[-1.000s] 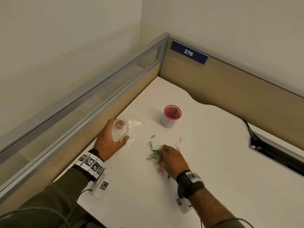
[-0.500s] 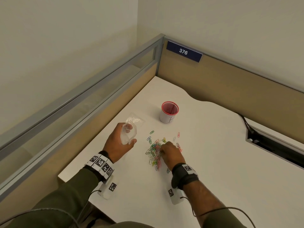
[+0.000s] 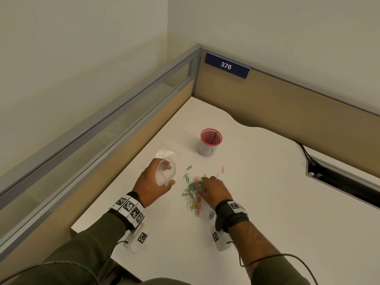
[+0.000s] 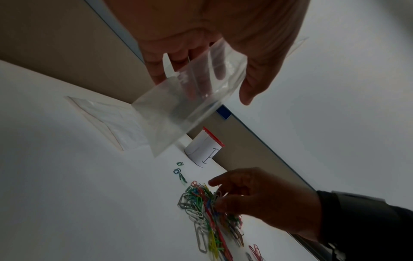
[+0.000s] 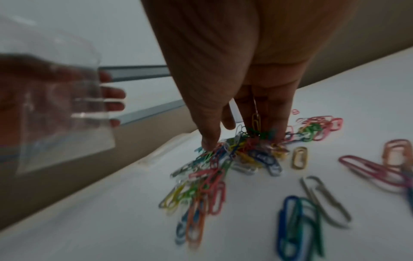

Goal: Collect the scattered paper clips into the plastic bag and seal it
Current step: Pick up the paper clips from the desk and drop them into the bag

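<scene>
On a white desk [image 3: 267, 202], the left hand [image 3: 153, 183] grips a limp, slippery plastic bag [image 3: 165, 172] at nine o'clock of the light, snag-prone paper clips [image 3: 192, 194], best pinched in bunches, where the right hand's [image 3: 213, 189] curled fingers [image 5: 210, 139] gather.

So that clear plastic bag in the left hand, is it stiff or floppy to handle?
Probably floppy: the plastic bag bends and creases where the left hand grips it. Likely very light, since it looks thin and see-through and hangs unsupported. Its mouth may sag shut, making it harder to fill.
</scene>
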